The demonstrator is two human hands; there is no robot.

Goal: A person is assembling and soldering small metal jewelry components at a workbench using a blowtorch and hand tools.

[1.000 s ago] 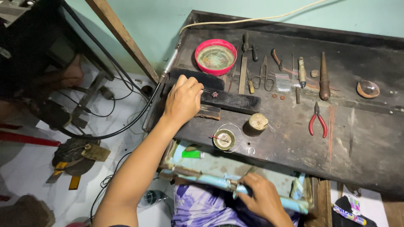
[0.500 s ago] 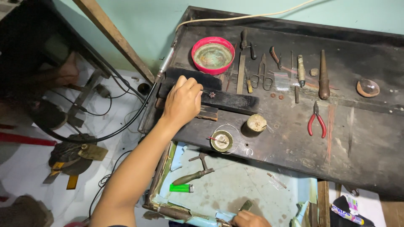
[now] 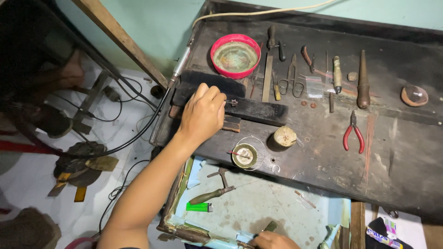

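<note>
Black wooden block [image 3: 258, 110] beside left hand [image 3: 201, 114], fingers pinching small metal piece [image 3: 232, 103]; right hand [image 3: 272, 240] grips drawer edge [image 3: 203, 236].

It was a craft workshop: a scarred dark workbench [image 3: 406, 152] held pliers [image 3: 353, 133], scissors [image 3: 290, 78], files and a pull-out drawer [image 3: 258, 207].

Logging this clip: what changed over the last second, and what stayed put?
The drawer has been pulled out toward the person, baring its pale floor with a green lighter and a small hammer. The right hand went back with its front edge, now at the frame's bottom. The left hand stayed on the black block, pinching a small metal piece. Bench tools are unmoved.
</note>
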